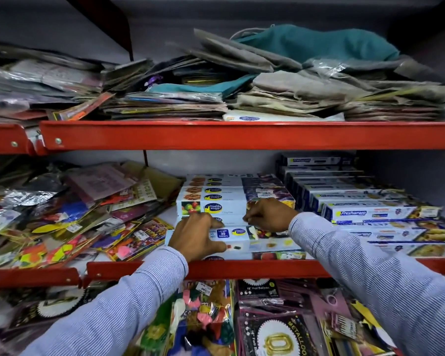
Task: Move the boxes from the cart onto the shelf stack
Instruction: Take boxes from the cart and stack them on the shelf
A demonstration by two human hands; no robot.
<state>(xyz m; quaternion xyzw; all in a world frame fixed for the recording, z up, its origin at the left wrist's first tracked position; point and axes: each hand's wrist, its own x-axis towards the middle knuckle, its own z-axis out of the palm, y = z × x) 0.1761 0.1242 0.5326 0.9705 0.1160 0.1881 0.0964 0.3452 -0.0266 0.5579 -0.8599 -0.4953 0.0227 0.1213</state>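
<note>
A stack of long white cling-film boxes (224, 194) lies on the middle red shelf (242, 269), stepped from back to front. My left hand (197, 236) grips the left end of the front box (238, 235), fingers curled over its top edge and thumb along its front. My right hand (269, 214) rests with bent fingers on the box just behind it, near the stack's right half. Both sleeves are striped light blue. The cart is not in view.
Blue-and-white foil boxes (365, 211) are stacked to the right of the stack. Loose party packets (70, 219) cover the shelf's left side. Folded bags and cloth (267, 80) pile on the upper shelf. Balloon packs (267, 317) hang below.
</note>
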